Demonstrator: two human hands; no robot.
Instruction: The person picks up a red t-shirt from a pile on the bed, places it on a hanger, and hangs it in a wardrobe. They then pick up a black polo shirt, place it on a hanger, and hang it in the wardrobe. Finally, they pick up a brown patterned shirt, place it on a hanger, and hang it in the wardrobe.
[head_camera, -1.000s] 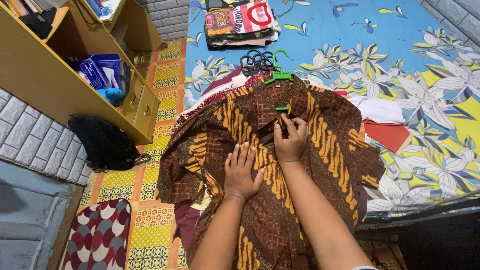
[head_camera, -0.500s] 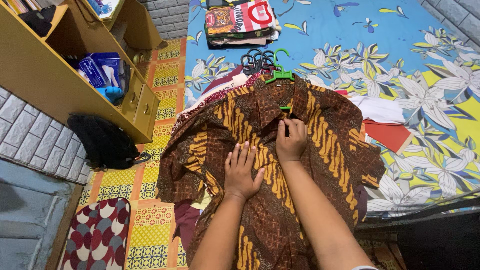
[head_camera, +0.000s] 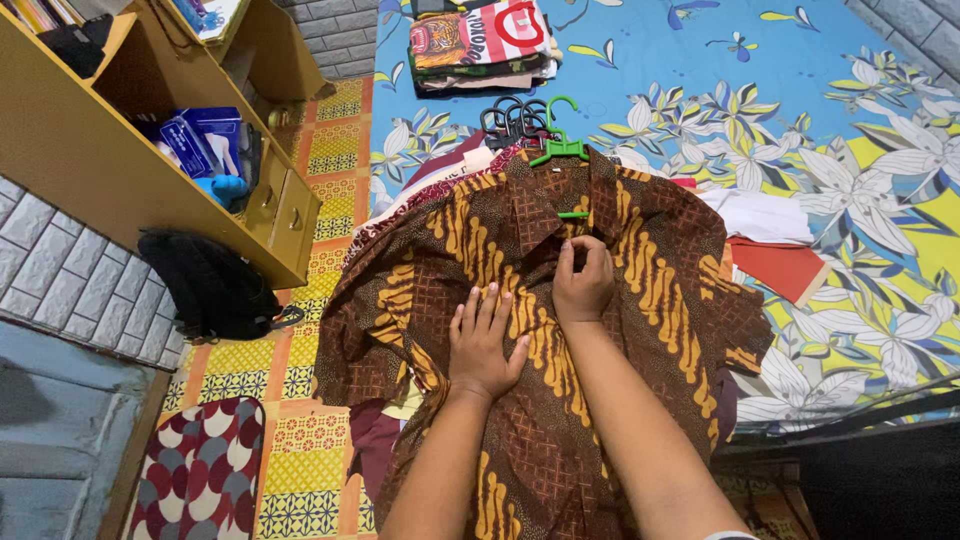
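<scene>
Here, both hands on brown batik shirt (head_camera: 640, 290), blue box (head_camera: 200, 140) shelved left.

— What does the room look like around the edges?

— Grey brick wall (head_camera: 60, 270) on the left, and more grey brick (head_camera: 335, 35) at the far end. A yellow wooden shelf unit (head_camera: 90, 170) stands against the left wall, with small drawers (head_camera: 285, 215) at its near end.

— And the floor?

— A patterned floor covering (head_camera: 300, 350) in yellow and orange squares. A black bag (head_camera: 210, 290) lies on it just beside the shelf unit, and a cushion (head_camera: 200, 470) with red, white and dark scallops sits nearer the camera.

— The right side?

— A bed under a blue sheet (head_camera: 700, 70) printed with large white and yellow flowers. Light is even and soft, with no hard shadows.
</scene>
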